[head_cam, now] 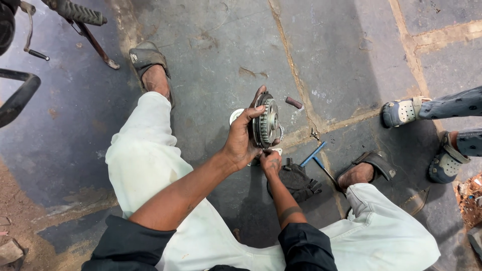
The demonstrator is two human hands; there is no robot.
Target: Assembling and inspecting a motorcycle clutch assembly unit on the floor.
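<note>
A person squats over a stone-slab floor (pixel 321 45), holding a round toothed clutch assembly (pixel 267 122) on edge between the knees. The left hand (pixel 242 140) wraps the near face and rim of the assembly, its grip clamped on it, fingertips curled over the top teeth. The disc stands upright, its flat faces turned left and right and its axle line running roughly across the view, away from the left palm. The right hand (pixel 271 162) sits directly below the assembly, touching its lower edge; its fingers are pinched together around something small at the bottom of the disc, though what they pinch cannot be told. Of the 2 hands, the right is the one working under the part, and the left carries it.

On the floor just beside the right hand lie a dark glove (pixel 297 181) and a small coil spring (pixel 289 161), with a blue T-handle wrench (pixel 315 155) a little further right. A short brown cylinder (pixel 294 102) rests near the upper right of the assembly. Another person's sandalled feet (pixel 401 111) stand well apart at the right edge.
</note>
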